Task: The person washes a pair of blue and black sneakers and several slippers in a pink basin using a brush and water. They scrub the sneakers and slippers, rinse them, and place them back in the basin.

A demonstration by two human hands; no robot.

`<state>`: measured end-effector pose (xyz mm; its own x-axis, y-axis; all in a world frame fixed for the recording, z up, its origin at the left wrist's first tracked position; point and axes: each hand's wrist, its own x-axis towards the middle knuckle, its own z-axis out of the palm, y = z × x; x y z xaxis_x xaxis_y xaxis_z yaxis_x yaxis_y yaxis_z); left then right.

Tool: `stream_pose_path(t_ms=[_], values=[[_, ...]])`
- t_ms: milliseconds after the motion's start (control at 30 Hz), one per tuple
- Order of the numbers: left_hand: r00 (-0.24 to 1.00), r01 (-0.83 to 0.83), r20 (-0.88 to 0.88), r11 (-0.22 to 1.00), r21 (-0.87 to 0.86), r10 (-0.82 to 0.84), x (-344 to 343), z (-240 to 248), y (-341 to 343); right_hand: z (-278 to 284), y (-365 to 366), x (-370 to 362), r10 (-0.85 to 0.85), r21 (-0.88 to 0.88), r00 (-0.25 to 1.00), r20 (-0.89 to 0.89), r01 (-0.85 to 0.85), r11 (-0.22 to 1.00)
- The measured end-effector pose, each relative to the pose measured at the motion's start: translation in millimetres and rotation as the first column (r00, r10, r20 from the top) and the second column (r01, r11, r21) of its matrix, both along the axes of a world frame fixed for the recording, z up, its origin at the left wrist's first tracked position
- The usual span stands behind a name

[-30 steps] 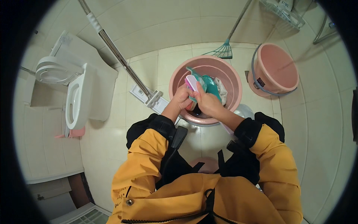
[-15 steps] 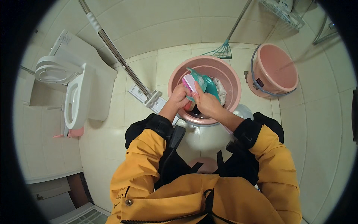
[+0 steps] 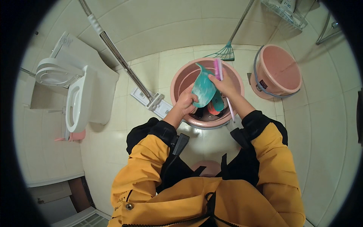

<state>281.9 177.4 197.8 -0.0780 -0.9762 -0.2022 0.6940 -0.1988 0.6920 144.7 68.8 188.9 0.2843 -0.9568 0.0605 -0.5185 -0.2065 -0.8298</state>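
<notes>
Above the pink basin (image 3: 237, 81), my left hand (image 3: 186, 100) is closed on the near left edge of a teal insole (image 3: 206, 89) smeared with white suds. My right hand (image 3: 227, 85) grips a long-handled scrub brush (image 3: 221, 70) with pink bristles and a pale handle that slants down past the wrist. Its thumb touches the insole's right edge. A second teal insole (image 3: 217, 102) lies in the basin. Beside it are an orange piece (image 3: 212, 109) and dark wet items whose kind I cannot make out.
A pink bucket (image 3: 267, 81) with a grey handle stands at the right. A flat mop (image 3: 124, 62) leans at the left, near a white toilet (image 3: 87, 90) with its lid up. Behind the basin is a green rake-like tool (image 3: 227, 51). A wire rack (image 3: 289, 17) hangs top right.
The insole has come up and been spread out, its sudsy face showing. My right hand has moved up and right with the brush; my left hand has shifted slightly right. The other insole now shows.
</notes>
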Motion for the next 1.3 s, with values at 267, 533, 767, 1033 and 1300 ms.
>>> stream_pose_path(t_ms=[267, 533, 767, 1033, 1300], values=[[0.965, 0.099, -0.249, 0.994, 0.056, -0.082, 14, 14, -8, 35, 14, -6, -0.031, 0.569, 0.831, 0.555, -0.352, 0.743], [0.999, -0.042, -0.017, 0.986, -0.160, 0.039, 18, 26, -17, 37, 21, 0, -0.009, 0.601, 0.797, 0.604, -0.448, 0.662], [0.966, -0.054, -0.237, 0.973, 0.224, 0.108, 11, 6, -31, 43, 49, 11, 0.242, -0.030, 0.930, -0.276, -0.260, 0.965], [0.940, -0.274, -0.161, 0.946, 0.173, 0.302, -18, -7, -28, 40, 52, 14, 0.119, -0.119, 0.951, -0.284, -0.158, 0.980], [0.976, -0.195, 0.115, 0.977, 0.089, 0.185, -20, 8, -21, 29, 45, 10, 0.223, -0.020, 0.951, -0.214, -0.233, 0.972]])
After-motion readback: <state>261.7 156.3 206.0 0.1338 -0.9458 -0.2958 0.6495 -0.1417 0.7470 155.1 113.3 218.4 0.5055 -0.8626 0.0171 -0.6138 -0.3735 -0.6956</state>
